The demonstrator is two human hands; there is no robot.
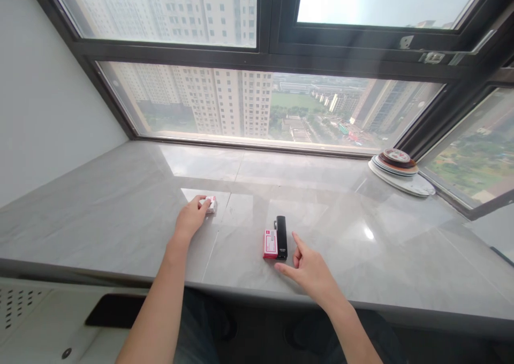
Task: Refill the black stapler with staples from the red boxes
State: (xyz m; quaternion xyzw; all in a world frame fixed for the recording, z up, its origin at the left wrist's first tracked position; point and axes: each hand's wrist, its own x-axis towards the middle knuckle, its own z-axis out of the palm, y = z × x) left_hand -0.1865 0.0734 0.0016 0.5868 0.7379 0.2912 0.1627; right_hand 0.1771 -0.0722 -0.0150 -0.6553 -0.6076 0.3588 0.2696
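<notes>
- Firstly, the left hand (pixel 190 218) pinches a small box (pixel 212 204) on the table (pixel 120 219); a loose grip could drop it.
- Pink-and-white box (pixel 270 244) and black stapler (pixel 282 237) sit side by side.
- Empty, fingers spread, the right hand (pixel 313 270) could bump the stapler.

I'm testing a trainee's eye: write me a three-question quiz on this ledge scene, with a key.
1. Which hand is at the small white box?
2. True or false: the black stapler is left of the red-and-white box beside it.
3. The right hand is: (a) gripping the stapler, (b) open beside the stapler, (c) out of sight.
Key: 1. The left hand. 2. False; it is on the box's right. 3. b.
</notes>
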